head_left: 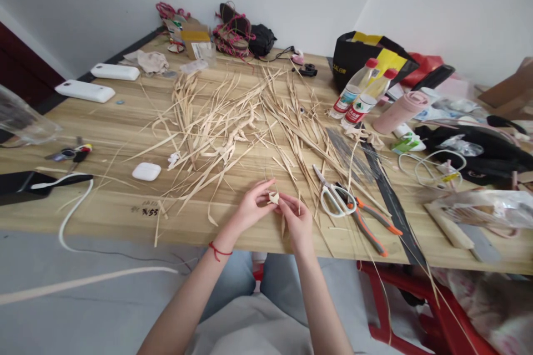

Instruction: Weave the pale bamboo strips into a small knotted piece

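Between my two hands, above the near edge of the table, is a small pale woven piece of straw strips (273, 197). My left hand (252, 204) pinches it from the left with thumb and fingers. From the right, my right hand (296, 217) grips it, and a loose strip hangs below these fingers. Beyond the hands lies a wide spread of dry straw strips (291, 138). Just right of my right hand are white-handled scissors (338, 201) and pliers with orange and grey handles (368, 227), partly overlapping.
Two red-capped bottles (358, 108), a pink tumbler (402, 112) and a black and yellow bag (366, 61) stand at the back right. A white earbud case (146, 171) and keys (71, 152) lie left. A white cable (69, 222) hangs over the front edge. A red stool (381, 299) stands below.
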